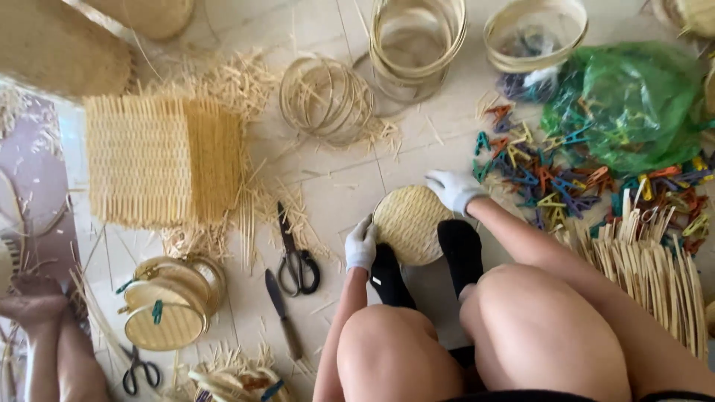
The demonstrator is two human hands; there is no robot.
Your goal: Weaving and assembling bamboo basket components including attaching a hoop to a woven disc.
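A round woven bamboo disc [410,223] lies on the tiled floor between my feet in black socks. My left hand [360,244], in a white glove, grips the disc's left edge. Gloved too, my right hand [452,189] holds its upper right rim. Both hands press on the disc's edge. My bare knees fill the lower middle of the view.
Black scissors [296,258] and a knife [282,313] lie left of my hands. A square woven mat [160,160] and bamboo rings [326,97] sit further back. Coloured clips [555,186], a green bag [625,100] and cut strips [648,268] are on the right. Another person's foot [33,305] shows at left.
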